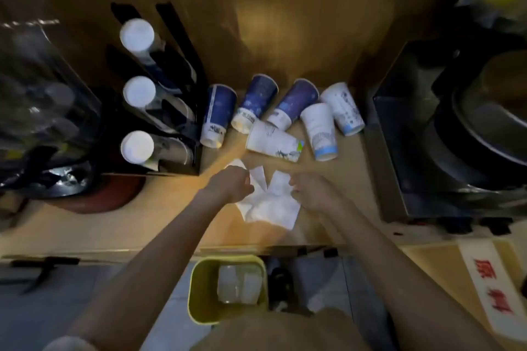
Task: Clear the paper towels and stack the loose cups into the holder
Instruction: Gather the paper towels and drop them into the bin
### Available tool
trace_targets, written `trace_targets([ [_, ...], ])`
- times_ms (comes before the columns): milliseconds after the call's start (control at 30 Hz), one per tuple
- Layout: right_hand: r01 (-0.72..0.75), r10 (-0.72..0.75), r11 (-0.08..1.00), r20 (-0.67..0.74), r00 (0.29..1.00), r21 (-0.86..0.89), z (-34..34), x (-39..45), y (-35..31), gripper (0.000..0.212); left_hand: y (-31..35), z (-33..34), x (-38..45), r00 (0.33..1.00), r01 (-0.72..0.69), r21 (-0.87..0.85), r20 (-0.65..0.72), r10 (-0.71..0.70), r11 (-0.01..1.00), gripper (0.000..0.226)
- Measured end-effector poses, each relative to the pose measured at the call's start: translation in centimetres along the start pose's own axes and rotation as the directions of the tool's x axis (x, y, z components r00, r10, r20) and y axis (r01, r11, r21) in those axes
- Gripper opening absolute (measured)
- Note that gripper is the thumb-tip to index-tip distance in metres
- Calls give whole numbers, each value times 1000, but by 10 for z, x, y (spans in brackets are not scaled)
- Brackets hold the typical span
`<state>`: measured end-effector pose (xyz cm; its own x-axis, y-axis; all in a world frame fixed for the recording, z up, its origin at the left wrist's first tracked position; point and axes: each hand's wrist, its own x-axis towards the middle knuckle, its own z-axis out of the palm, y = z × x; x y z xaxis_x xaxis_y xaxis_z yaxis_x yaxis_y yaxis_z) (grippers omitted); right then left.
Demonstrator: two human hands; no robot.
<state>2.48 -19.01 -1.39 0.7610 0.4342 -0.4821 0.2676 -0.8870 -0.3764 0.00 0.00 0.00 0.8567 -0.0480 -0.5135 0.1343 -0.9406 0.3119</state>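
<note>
Head view: left hand (233,184) and right hand (309,189) are both curling closed on the crumpled paper towels (269,205), which are lying on the counter (142,225) at centre. Six loose cups (271,137) are lying on their sides at 12 o'clock of the towels. The black cup holder (171,111) is standing at 10 o'clock, a yellow bin (199,293) at 6 o'clock

A: Loose cups, colours?
B: Three dark blue cups (218,115) (258,102) (296,102) with pale speckles and white bases; three white cups (273,141) (319,131) (343,108), two with light-blue bands, one with a small green mark.
A: Paper towels (269,205)?
B: Plain white.
A: Holder (182,88)?
B: Black, with white cup bottoms showing.
A: Counter (142,222)?
B: Tan wood.
A: Bin (199,293) below?
B: Yellow-green.
A: Sign (493,288)?
B: White, with red characters.
</note>
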Motion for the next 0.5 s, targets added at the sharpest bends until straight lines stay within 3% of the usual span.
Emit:
trace_targets([
  [100,-54,47,995,-81,996,-90,33,0,1,42,-9,36,3,998,54,7,-29,-54,998,39],
  [200,8,-45,985,-213,976,-171,65,-1,4,48,-16,71,2,996,38,65,-79,-33,997,50],
  [300,-8,-54,968,-240,969,-252,82,-2,15,46,-21,92,4,992,13,140,-125,4,990,53],
  [367,18,-82,963,-230,970,-268,95,-2,23,44,-22,100,3,987,31,105,-159,-14,994,52],
  [500,19,-87,980,-337,937,-200,110,-1,30,35,-23,100,-4,929,10,-14,-370,-15,1000,34],
])
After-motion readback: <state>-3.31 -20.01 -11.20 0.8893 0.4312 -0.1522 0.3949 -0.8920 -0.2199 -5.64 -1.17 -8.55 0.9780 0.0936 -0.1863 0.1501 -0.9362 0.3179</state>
